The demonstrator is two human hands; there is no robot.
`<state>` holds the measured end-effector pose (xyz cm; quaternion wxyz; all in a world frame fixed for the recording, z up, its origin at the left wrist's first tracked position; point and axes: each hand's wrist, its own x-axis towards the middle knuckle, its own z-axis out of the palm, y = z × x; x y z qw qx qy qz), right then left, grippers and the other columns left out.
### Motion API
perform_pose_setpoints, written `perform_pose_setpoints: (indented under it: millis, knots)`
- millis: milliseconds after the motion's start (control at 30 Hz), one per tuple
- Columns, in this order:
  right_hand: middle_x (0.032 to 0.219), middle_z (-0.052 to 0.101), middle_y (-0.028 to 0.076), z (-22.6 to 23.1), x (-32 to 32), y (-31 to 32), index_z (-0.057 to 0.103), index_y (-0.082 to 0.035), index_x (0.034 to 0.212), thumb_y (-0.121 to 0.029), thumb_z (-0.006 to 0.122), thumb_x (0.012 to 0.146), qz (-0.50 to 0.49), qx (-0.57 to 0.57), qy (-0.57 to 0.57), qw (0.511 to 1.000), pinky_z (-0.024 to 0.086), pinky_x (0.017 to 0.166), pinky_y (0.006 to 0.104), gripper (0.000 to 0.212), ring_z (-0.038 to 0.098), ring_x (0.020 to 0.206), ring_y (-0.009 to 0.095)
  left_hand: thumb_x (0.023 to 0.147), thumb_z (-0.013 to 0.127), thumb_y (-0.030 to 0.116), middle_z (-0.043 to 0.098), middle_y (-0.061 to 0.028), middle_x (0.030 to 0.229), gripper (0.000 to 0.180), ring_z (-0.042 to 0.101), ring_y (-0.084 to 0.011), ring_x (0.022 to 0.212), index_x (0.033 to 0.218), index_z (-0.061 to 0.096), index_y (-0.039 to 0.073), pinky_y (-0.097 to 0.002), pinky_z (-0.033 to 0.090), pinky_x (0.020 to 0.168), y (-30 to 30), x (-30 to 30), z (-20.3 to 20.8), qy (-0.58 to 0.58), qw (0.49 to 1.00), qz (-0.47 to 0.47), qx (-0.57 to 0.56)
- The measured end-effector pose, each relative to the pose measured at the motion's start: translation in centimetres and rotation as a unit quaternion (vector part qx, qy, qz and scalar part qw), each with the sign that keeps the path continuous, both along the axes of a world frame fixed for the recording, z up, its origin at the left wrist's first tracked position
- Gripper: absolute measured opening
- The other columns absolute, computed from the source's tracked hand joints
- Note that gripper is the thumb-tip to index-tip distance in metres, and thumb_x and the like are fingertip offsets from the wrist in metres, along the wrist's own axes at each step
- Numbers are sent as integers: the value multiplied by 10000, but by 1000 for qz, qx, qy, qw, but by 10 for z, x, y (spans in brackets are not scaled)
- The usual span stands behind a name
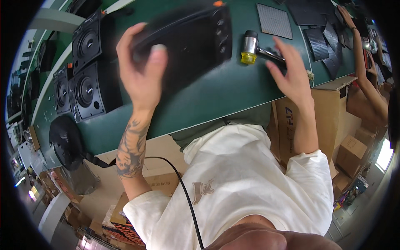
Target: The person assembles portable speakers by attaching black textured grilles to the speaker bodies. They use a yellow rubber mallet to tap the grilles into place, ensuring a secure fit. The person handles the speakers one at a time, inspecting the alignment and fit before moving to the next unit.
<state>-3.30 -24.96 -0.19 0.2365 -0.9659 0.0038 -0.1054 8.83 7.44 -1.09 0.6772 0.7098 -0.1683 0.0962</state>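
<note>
My left hand (143, 73) grips the near left edge of a black speaker box (191, 46), its thumb over the face and its fingers around the side. The box is tilted and blurred by motion. To the right lies a mallet (250, 46) with a metal head, a yellow striking face and a dark handle. Over the end of that handle hovers my right hand (291, 71), thumb and fingers apart; whether it touches the handle is hard to see. A grey perforated grille (274, 21) lies flat beyond the mallet.
Several black speakers (88, 89) with round cones stand at the left of the green table (200, 102). A black bag (66, 139) sits at its left corner. More dark grilles (318, 43) lie at the right, near another person's arm (360, 62). Below is a cardboard box (310, 121).
</note>
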Motion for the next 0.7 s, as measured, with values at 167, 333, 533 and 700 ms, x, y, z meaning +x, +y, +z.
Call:
perform_pose_setpoints:
  millis: [167, 333, 533, 700]
  knots:
    - [1036, 630, 118, -19, -2, -9, 598, -74, 1387, -137, 702, 945, 49, -84, -13, 995, 503, 812, 416, 458, 619, 982, 319, 1013, 613, 336, 594, -73, 1266, 484, 541, -160, 1161, 1375, 545, 22, -300, 398, 1056, 4, 1, 8, 269, 955, -53, -113]
    - [929, 650, 99, -5, 15, -12, 628, -93, 1361, -131, 630, 1005, 27, 53, 2, 998, 510, 719, 372, 358, 633, 843, 302, 1032, 619, 304, 505, -114, 1431, 510, 488, -199, 1297, 1427, 500, 5, -342, 373, 1122, -1, 3, -14, 299, 944, -34, -134]
    - [920, 674, 147, 87, 75, 28, 633, -74, 1347, -149, 610, 1007, 50, 143, 92, 984, 525, 764, 393, 350, 663, 848, 332, 1036, 581, 206, 558, -121, 1390, 375, 530, -199, 1232, 1364, 544, 28, -331, 391, 1100, -9, 3, -13, 191, 974, -32, -122]
    - [759, 657, 211, 108, 126, 49, 667, 34, 1188, -121, 526, 1031, 228, 38, 23, 973, 506, 655, 437, 262, 677, 688, 377, 1030, 584, 169, 593, -90, 1331, 311, 551, -168, 1167, 1311, 571, 34, -311, 419, 1054, -10, 4, -15, 193, 967, -54, -158]
